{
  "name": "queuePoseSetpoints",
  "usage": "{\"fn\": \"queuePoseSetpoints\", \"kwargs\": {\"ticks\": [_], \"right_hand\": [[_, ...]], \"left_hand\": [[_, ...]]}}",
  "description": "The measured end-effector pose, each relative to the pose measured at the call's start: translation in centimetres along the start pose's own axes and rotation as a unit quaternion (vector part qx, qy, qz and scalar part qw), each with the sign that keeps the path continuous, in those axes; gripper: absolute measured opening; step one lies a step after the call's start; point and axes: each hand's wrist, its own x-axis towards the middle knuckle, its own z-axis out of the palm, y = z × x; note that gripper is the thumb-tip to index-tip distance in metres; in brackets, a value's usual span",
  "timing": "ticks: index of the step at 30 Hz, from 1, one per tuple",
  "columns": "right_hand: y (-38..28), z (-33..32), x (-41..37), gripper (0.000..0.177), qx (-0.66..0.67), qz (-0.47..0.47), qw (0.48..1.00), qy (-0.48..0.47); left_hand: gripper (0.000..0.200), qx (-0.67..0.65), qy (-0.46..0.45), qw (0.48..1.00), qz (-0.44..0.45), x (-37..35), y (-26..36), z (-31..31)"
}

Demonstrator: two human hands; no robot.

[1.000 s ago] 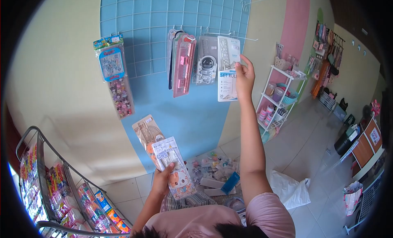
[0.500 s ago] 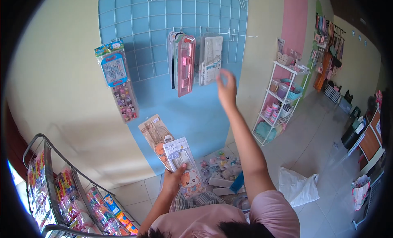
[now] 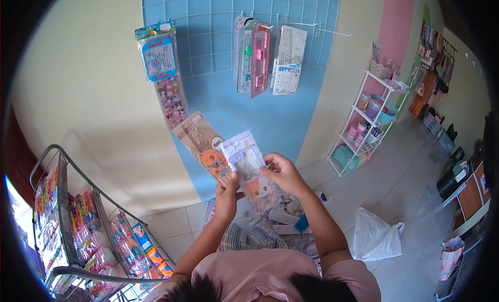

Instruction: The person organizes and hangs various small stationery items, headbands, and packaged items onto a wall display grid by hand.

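Observation:
My left hand (image 3: 226, 198) is closed on a brown cardboard pack (image 3: 204, 141) with an orange cartoon animal, held tilted in front of the wall. Overlapping it is a white cat-print pack (image 3: 247, 155) in a clear sleeve, its lower left edge by my left thumb. At that white pack's right edge, my right hand (image 3: 282, 173) pinches it between thumb and fingers. Above both hands, a white set-ruler pack (image 3: 289, 63) and a pink stationery pack (image 3: 260, 60) hang from hooks on the wire grid (image 3: 221, 32).
A toy-filled wire rack (image 3: 99, 234) stands close at lower left. To the right are a white shelf (image 3: 358, 123) with baskets and a white plastic bag (image 3: 375, 234) on the tiled floor. Small loose goods (image 3: 285, 206) lie below my hands.
My right hand has come down from the hanging set-ruler pack to the white cat-print pack. Both held packs have risen toward the wall grid, and the camera view has shifted.

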Motion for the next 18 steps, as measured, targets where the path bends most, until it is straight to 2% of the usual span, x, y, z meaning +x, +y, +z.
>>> {"fn": "queuePoseSetpoints", "kwargs": {"ticks": [2, 4, 6, 7, 13, 18], "right_hand": [[0.1, -1.1, 0.4, 0.026, 0.051, -0.037, 0.997, 0.053], [-1.3, -3.7, 1.5, 0.025, 0.081, -0.088, 0.982, 0.15], [-3.5, -7.2, 3.4, 0.035, 0.085, -0.141, 0.945, 0.283], [-5.1, -9.1, 4.4, 0.036, 0.091, -0.168, 0.933, 0.304], [-9.9, -15.6, 10.7, 0.032, 0.066, -0.27, 0.91, 0.306], [-10.9, -16.5, 12.7, 0.029, 0.02, -0.269, 0.906, 0.325]], "left_hand": [[0.042, 0.008, -0.001, 1.0, 0.022, -0.2, 0.5, 0.4], [0.042, 0.03, -0.029, 0.999, 0.019, -0.7, 1.9, 0.5], [0.04, 0.045, -0.034, 0.998, 0.034, -0.8, 1.8, 0.1], [0.041, 0.052, -0.03, 0.998, 0.031, -1.0, 1.5, -0.1], [0.037, 0.049, -0.018, 0.999, -0.002, -1.5, 0.8, -1.2], [0.036, 0.046, 0.014, 0.999, -0.004, -1.9, 0.1, -2.5]]}}
